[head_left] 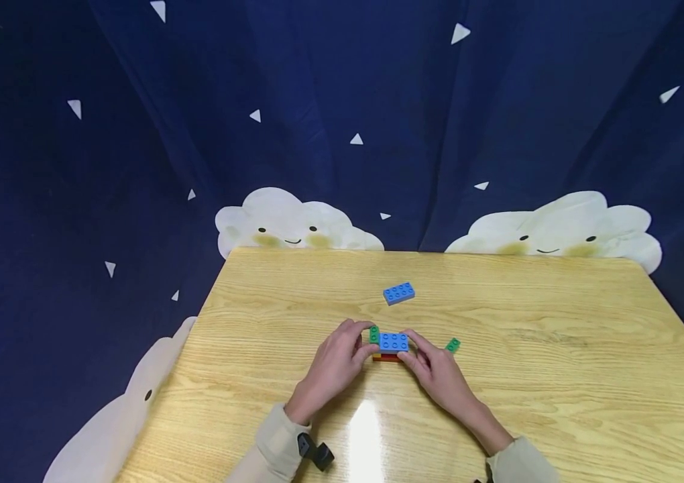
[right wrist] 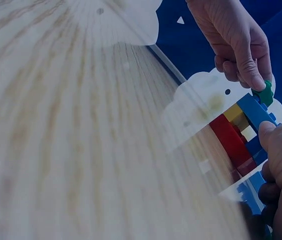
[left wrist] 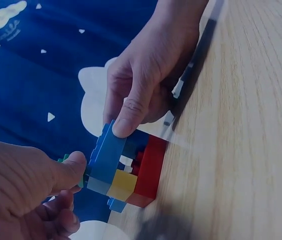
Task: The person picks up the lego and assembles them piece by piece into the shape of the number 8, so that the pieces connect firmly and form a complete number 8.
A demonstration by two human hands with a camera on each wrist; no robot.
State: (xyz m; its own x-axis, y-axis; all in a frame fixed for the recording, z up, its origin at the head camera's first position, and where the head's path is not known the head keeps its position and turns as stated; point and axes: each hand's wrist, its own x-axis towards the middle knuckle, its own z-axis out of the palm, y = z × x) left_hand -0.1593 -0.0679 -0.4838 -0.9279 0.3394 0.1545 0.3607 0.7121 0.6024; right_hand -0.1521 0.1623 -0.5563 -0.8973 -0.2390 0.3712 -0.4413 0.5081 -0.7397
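My left hand (head_left: 337, 355) pinches a small green brick (head_left: 374, 334) between thumb and fingers. The green brick sits at the left end of a long blue brick (head_left: 393, 343); whether it is fully pressed down I cannot tell. This blue brick tops a small stack, with a yellow brick (left wrist: 123, 184) under its left end, a darker blue brick (right wrist: 255, 149) under its right end and a red brick (left wrist: 151, 170) at the bottom on the table. A gap shows in the middle. My right hand (head_left: 441, 379) grips the stack's right end with thumb and fingers.
Behind the stack a loose blue brick (head_left: 399, 293) lies on the wooden table (head_left: 559, 322). A second green brick (head_left: 452, 345) lies just right of my right hand. A dark blue curtain (head_left: 342, 80) with white shapes hangs beyond the table's far edge.
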